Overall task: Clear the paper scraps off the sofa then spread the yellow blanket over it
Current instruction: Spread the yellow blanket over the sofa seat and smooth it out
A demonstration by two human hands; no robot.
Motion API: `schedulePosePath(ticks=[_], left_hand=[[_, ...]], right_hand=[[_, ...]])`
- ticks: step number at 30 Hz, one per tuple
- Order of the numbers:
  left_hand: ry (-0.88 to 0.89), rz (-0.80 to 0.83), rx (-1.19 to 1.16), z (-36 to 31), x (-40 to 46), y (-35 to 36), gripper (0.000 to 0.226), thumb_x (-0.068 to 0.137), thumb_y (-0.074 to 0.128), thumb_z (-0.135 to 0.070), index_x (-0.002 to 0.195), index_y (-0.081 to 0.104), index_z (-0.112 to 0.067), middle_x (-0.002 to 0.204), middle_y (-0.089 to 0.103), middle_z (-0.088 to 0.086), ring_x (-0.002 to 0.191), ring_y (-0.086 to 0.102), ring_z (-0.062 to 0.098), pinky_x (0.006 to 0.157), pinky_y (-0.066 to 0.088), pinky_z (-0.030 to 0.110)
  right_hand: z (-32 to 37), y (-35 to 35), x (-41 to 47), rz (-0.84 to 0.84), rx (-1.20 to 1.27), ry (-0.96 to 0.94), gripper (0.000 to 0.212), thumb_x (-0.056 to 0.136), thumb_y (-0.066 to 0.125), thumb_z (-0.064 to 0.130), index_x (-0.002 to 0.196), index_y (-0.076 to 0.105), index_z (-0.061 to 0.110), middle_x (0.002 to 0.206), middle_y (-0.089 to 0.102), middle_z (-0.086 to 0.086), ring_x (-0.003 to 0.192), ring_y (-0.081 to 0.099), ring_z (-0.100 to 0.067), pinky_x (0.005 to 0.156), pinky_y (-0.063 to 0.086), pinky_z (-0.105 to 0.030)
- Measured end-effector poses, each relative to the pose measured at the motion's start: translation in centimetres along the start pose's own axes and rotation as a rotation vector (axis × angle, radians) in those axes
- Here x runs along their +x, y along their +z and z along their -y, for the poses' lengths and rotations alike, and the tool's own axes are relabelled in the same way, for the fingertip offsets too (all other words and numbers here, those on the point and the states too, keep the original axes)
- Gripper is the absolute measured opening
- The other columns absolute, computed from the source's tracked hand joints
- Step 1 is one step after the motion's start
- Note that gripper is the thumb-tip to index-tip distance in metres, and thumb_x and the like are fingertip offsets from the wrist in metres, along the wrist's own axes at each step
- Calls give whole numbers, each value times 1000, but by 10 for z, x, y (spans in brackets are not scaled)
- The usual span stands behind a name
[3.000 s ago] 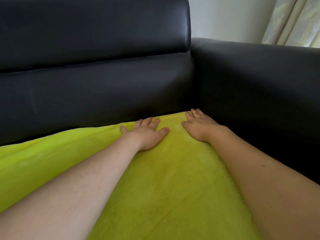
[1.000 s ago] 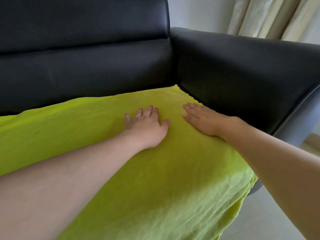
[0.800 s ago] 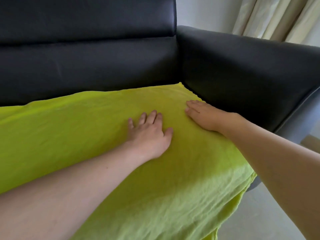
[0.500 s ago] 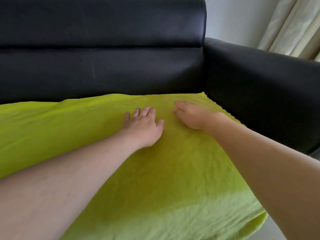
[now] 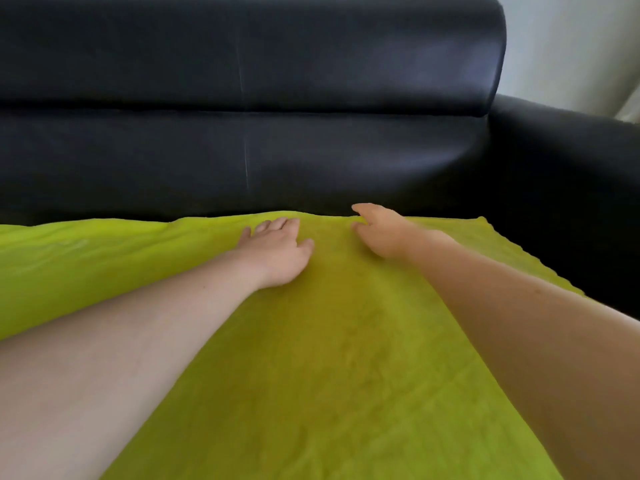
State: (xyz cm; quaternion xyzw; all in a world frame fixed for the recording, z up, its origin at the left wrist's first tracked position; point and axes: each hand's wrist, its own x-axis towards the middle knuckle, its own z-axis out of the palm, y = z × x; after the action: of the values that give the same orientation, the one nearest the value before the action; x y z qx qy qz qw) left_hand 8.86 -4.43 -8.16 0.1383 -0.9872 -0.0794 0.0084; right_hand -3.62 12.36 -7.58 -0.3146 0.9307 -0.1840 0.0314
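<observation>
The yellow blanket [image 5: 346,358] lies spread across the seat of the black leather sofa [image 5: 242,150], its far edge against the backrest. My left hand [image 5: 277,252] presses flat on the blanket near that far edge, fingers straight. My right hand [image 5: 384,230] rests on the blanket just to its right, fingers extended toward the backrest and slightly lifted. No paper scraps are in view.
The sofa's right armrest [image 5: 571,174] rises beside the blanket's right edge. A pale wall [image 5: 568,46] and a sliver of curtain [image 5: 632,109] show behind it.
My view swung left along the sofa. Both hands slid left and toward the backrest across the blanket, away from the armrest corner.
</observation>
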Motion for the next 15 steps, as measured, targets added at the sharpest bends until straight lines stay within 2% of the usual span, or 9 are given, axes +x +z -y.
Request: schedulePosePath(ticks=[4,7,13,15], left_hand=[[-42,7,-41,21,32,-7,62,103,28,-47,156,19,-16,164,14,3,149,16,26,119,17,45],[-52,-11,-95,27,52,-3,55,102,31,-41,152,29,-17,159,24,3,143,26,27,114,26,42],[-73,-136,-54,39,81,6,46,99,37,-35,143,42,-22,146,38,2,131,34,28,106,33,41],[-55,-100,-61,44,84,12,49,99,37,-41,145,39,-25,147,34,0,134,30,26,109,31,41]], right_hand=[[-1,3,28,-63,-50,37,48,102,39,28,148,34,16,152,36,-6,136,37,-27,111,32,-42],[-8,12,40,-115,-91,62,43,100,40,28,141,44,14,141,46,-9,125,46,-29,104,40,-42],[-24,29,53,-58,-138,129,45,97,38,33,135,48,12,136,47,-11,122,46,-30,102,41,-42],[-26,33,55,-47,-160,120,45,97,34,33,134,50,12,135,46,-10,122,45,-29,102,40,-41]])
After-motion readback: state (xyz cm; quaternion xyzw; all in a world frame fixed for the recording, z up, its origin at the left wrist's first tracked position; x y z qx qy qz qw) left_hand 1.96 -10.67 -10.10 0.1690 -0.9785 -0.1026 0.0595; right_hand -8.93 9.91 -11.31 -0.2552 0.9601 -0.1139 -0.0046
